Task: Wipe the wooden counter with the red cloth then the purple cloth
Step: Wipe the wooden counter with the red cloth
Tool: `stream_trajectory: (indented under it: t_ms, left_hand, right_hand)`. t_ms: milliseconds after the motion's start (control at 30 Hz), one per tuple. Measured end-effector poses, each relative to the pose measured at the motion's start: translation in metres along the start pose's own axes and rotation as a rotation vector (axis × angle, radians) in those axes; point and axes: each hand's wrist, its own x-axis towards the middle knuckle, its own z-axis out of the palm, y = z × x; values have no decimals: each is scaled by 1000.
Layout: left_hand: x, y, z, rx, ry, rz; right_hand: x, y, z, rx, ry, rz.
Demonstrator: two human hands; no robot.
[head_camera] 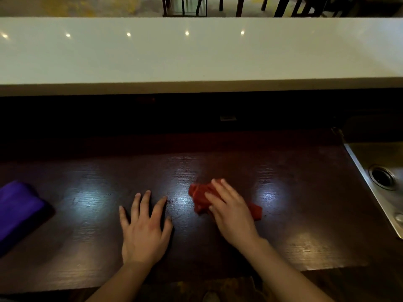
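Note:
A dark wooden counter (294, 192) runs across the lower half of the view. My right hand (231, 212) lies flat on top of the crumpled red cloth (199, 196), pressing it to the wood near the middle; cloth shows to the left of the fingers and behind the wrist. My left hand (144, 227) rests palm down with fingers spread on the bare wood, a little left of the red cloth and apart from it. A folded purple cloth (17, 208) lies at the far left edge, well away from both hands.
A steel sink (370, 171) with a round drain is set into the counter at the right. A raised white countertop (196, 57) runs along the far side, with a dark gap beneath it. Chair legs stand beyond it.

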Motion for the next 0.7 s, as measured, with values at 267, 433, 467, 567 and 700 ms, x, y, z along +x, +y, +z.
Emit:
stream_trajectory:
  t_ms: [267, 433, 467, 567, 700]
  left_hand:
    - [0, -1, 3, 13, 21, 6]
    - [1, -2, 6, 24, 19, 14]
    - [0, -2, 6, 27, 21, 14]
    - [1, -2, 6, 23, 21, 9]
    - [1, -1, 6, 21, 43, 15]
  right_hand:
    - [43, 23, -60, 1252, 74, 681]
    - [35, 66, -67, 386, 217, 632]
    - [32, 67, -67, 244, 293, 528]
    - [24, 47, -51, -97, 90, 186]
    - [6, 18, -2, -273, -94, 61]
